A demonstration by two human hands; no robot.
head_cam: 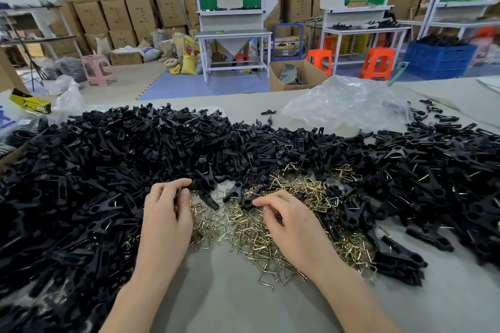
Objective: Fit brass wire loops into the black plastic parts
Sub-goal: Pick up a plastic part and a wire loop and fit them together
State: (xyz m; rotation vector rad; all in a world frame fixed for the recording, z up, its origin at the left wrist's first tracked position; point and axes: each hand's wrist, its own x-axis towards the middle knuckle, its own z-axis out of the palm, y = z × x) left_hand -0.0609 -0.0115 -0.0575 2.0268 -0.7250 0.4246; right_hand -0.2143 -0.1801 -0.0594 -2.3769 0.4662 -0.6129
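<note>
Nearest, on the grey table [230, 297], the person's left hand [167, 213] lies with its fingers curled at the edge of the black heap. Forefinger and thumb are drawn close together, but whether they hold anything cannot be told. The right hand [292, 227] is curled too, its forefinger and thumb pinching a single black plastic part [247, 203]. Between and under the hands lies the tangle of brass wire loops [243, 227]. They look light, thin and springy, and likely to snag on one another, so each is best lifted by one straight side. Around it spreads the pile of black plastic parts [130, 149], which look small, rigid and light and are best held by the flat body. Beyond, a crumpled clear plastic bag [343, 103] lies on the table. On the floor an open cardboard box [311, 76] holds grey wrapping, and farther right a blue crate [438, 59] is heaped with dark pieces.
</note>
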